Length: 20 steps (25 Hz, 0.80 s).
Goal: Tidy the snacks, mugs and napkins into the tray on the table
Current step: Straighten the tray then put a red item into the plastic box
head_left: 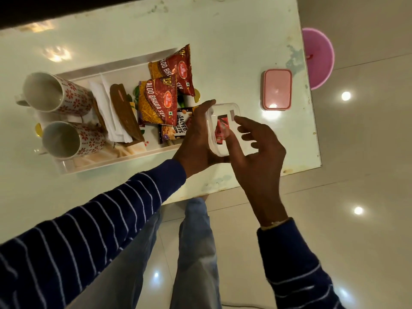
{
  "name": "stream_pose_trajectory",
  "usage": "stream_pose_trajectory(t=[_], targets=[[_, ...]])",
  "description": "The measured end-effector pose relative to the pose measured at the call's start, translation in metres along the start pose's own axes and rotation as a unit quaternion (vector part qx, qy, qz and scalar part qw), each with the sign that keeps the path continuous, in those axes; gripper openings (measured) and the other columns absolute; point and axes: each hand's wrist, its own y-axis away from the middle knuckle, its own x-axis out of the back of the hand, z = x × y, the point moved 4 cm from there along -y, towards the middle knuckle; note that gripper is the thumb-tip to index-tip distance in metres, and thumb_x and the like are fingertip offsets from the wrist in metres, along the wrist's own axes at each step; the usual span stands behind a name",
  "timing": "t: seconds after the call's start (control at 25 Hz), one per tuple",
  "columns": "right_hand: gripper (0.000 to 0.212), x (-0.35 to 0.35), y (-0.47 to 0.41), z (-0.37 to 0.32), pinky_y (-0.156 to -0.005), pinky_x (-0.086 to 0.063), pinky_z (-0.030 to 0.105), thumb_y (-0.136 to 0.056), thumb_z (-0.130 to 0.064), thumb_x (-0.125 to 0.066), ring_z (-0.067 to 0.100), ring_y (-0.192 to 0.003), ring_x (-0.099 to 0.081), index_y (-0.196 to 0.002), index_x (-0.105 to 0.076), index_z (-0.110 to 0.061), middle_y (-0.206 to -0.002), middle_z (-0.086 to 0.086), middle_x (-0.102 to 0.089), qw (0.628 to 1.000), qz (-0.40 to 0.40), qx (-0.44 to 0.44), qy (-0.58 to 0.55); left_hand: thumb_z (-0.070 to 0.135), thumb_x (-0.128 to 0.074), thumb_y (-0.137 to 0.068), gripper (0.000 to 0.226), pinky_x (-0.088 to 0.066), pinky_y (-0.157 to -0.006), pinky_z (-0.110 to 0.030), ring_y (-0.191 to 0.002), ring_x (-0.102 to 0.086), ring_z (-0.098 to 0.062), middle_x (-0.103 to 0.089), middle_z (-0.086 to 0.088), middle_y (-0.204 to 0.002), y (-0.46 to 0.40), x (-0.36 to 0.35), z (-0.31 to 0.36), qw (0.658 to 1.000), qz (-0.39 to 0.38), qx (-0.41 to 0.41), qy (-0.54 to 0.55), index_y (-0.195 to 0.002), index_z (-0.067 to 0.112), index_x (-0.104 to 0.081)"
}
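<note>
A white tray (116,160) lies on the pale table. It holds two flowered mugs (55,92) (71,139), white napkins (107,108) beside a brown holder (124,110), two red snack packets (156,101) (178,70) and a peanut packet (176,128). My left hand (196,139) grips a clear plastic box (219,130) just right of the tray. A small red sachet (220,129) lies inside the box. My right hand (256,152) hovers over the box with spread fingers, one finger reaching in beside the sachet.
A pink lid (277,89) lies on the table to the right of the tray. A pink stool (318,56) stands past the table's right edge. The table's near edge (223,190) runs just below my hands, with glossy floor tiles beyond.
</note>
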Motion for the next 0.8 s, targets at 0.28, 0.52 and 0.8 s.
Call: stream_pose_trajectory(t=[0.28,0.52,0.8], targets=[[0.047,0.019,-0.09,0.089,-0.085,-0.042,0.01,-0.09,-0.04,-0.065,0.013,-0.107,-0.059,-0.129,-0.06,-0.016,-0.126,0.003,-0.061,0.978,0.075,-0.183,0.06,0.035,-0.097,-0.048,0.129,-0.039,-0.112,-0.041,-0.136,-0.036,-0.024,-0.029,-0.013,-0.148,0.001,0.007,0.009,1.0,-0.002,-0.003,0.01,-0.146,0.007,-0.019],[0.084,-0.011,-0.133,0.139,-0.094,-0.046,0.052,-0.075,-0.06,-0.07,0.035,-0.124,-0.043,-0.135,-0.041,-0.009,-0.134,0.015,-0.042,0.93,-0.026,-0.216,0.296,0.037,-0.096,-0.051,0.124,-0.034,-0.107,-0.013,-0.135,-0.037,-0.018,-0.031,-0.01,-0.146,0.006,-0.003,0.007,1.0,-0.008,-0.005,0.0,-0.146,0.009,-0.02],[0.041,0.002,-0.119,0.119,-0.08,-0.053,0.027,-0.079,-0.031,-0.072,0.025,-0.098,-0.064,-0.112,-0.059,-0.011,-0.103,0.001,-0.065,0.965,0.015,-0.21,0.153,0.041,-0.095,-0.052,0.123,-0.04,-0.112,-0.036,-0.135,-0.035,-0.018,-0.031,-0.007,-0.149,0.0,0.0,0.008,1.0,0.005,-0.011,-0.01,-0.147,0.014,-0.02]])
